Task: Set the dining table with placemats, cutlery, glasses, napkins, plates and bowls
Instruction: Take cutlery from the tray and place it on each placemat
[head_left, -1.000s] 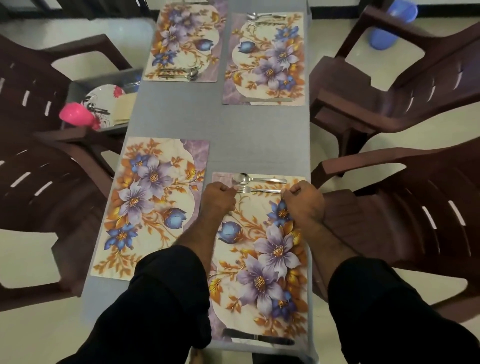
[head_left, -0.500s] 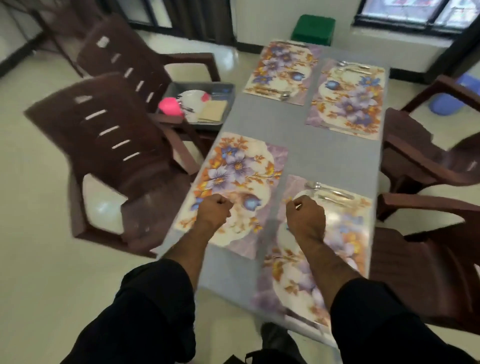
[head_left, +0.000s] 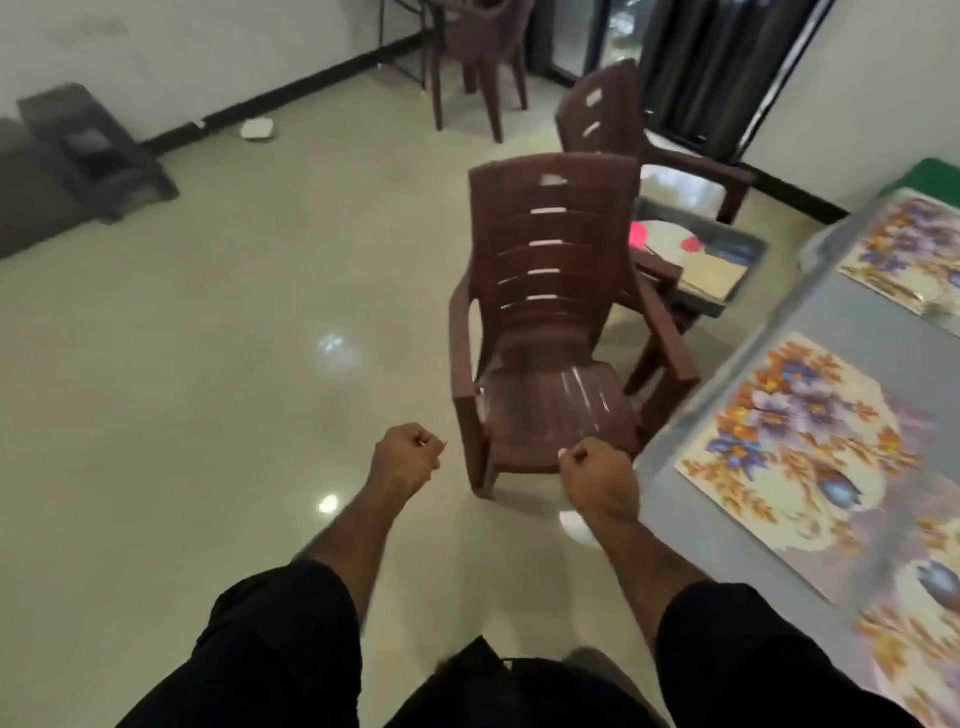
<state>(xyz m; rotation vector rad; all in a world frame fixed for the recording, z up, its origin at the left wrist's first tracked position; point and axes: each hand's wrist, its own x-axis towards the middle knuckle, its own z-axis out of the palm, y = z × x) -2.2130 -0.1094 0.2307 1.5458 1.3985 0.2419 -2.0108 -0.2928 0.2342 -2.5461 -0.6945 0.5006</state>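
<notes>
Both hands hang in the air above the floor, apart from the table and touching nothing: the left hand (head_left: 404, 457) is curled into a fist with nothing visible inside it, and the right hand (head_left: 597, 480) is likewise balled up and empty, its knuckles facing the camera. Black sleeves (head_left: 280, 639) cover the upper arms at the bottom of the view. To the right runs the grey table (head_left: 737, 551), with a flowered placemat (head_left: 789, 441) lying flat near its edge and part of another placemat (head_left: 914, 639) just beside it toward the lower right (blurred, so its details are hard to read). Straight ahead of the hands stands a brown plastic chair (head_left: 550, 332), its seat facing the person. Behind that chair, a grey tray (head_left: 727, 260) sits on a second chair (head_left: 623, 135) and holds a white plate (head_left: 662, 241) and something pink. Farther along the table lies a third placemat (head_left: 904, 249). More chairs (head_left: 478, 47) stand stacked by the dark curtains at the far wall
</notes>
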